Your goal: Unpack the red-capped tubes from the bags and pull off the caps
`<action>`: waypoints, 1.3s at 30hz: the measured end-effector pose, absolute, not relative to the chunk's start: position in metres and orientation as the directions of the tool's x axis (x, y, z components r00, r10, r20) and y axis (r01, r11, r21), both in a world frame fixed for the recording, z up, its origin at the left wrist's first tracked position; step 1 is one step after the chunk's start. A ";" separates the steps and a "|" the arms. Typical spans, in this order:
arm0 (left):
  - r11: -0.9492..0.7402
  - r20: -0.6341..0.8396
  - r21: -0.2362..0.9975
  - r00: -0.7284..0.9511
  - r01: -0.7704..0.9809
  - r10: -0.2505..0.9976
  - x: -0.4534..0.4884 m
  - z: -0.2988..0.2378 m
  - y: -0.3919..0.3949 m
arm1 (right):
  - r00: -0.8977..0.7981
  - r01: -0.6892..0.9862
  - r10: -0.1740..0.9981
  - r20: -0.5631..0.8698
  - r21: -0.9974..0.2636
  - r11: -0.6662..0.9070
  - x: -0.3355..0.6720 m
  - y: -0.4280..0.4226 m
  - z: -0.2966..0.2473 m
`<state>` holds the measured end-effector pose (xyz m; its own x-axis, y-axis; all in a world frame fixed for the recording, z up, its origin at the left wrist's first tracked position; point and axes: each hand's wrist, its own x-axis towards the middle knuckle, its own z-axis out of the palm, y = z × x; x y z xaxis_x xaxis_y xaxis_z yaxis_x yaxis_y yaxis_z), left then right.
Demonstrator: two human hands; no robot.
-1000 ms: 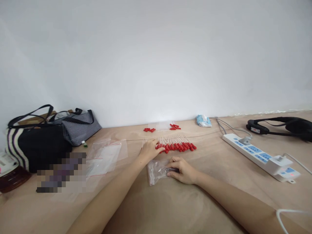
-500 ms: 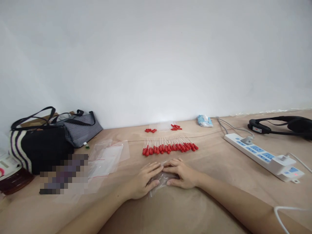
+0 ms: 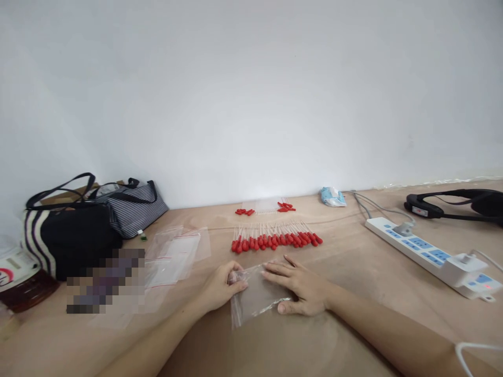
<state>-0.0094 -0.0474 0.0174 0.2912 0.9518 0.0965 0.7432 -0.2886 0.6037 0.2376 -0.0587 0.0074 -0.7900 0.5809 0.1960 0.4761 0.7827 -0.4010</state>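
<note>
A clear plastic zip bag [image 3: 255, 296] lies on the table in front of me. My left hand [image 3: 222, 285] pinches its left edge between thumb and curled fingers. On the bag's right part rests my right hand [image 3: 298, 288], flat with fingers spread and the thumb apart. Just beyond the hands is a row of droppers [image 3: 275, 240], with red rubber bulbs toward me and thin clear tubes pointing away. Farther back, loose red bulbs [image 3: 244, 212] lie on both sides of several clear tubes [image 3: 267, 207].
Flat clear bags [image 3: 173, 262] overlap at the left, beside a blurred-out item [image 3: 104, 283]. Behind them stand a black bag [image 3: 78, 238] and a striped bag [image 3: 137, 204]. A power strip [image 3: 416, 246], a headset [image 3: 451, 204] and a blue tissue pack [image 3: 332, 197] are at the right.
My hands have moved apart, uncovering more of the bag between them. The left fingers have curled onto its left edge; the right hand has slid right and spread.
</note>
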 end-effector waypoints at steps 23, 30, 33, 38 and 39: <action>-0.194 0.684 0.023 0.126 0.981 0.718 -0.090 0.033 -0.031 | -0.715 0.569 0.667 0.212 -0.378 0.730 0.235 -0.058 0.006; -0.561 0.122 0.282 0.551 0.778 0.826 -0.030 0.019 -0.063 | -0.658 0.650 0.722 0.214 -0.322 0.688 0.234 -0.059 0.004; -0.530 0.083 0.325 0.534 0.784 0.841 -0.028 0.020 -0.066 | -0.664 0.649 0.716 0.217 -0.308 0.695 0.233 -0.059 0.003; -0.537 0.262 0.333 0.471 0.775 0.842 -0.026 0.018 -0.055 | -0.659 0.651 0.716 0.233 -0.301 0.697 0.232 -0.058 0.004; -0.541 0.332 0.321 0.442 0.778 0.833 -0.024 0.016 -0.051 | -0.655 0.653 0.718 0.237 -0.300 0.695 0.232 -0.058 0.004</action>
